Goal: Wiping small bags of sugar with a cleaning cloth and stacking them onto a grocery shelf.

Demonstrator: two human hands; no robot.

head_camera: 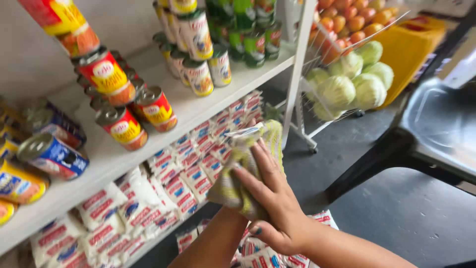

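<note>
Right hand presses flat on yellow-green cloth before white shelf; left hand hidden beneath cloth, apparently gripping it. Red cans above, packets below, cabbages right.

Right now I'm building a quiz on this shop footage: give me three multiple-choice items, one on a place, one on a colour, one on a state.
1. Where do the cabbages lie?
A. in the wire basket
B. on the white shelf
C. on the chair

2. What colour is the cloth?
A. blue
B. yellow-green and white
C. black

3. How does the right hand stand?
A. flat, fingers spread on the cloth
C. closed round a can
B. hanging free of everything

Answers:
1 A, the green heads sit inside the wire rack beside the shelf.
2 B, its weave shows yellow-green with white.
3 A, the palm presses on the cloth; the left hand is hidden beneath it.
</note>
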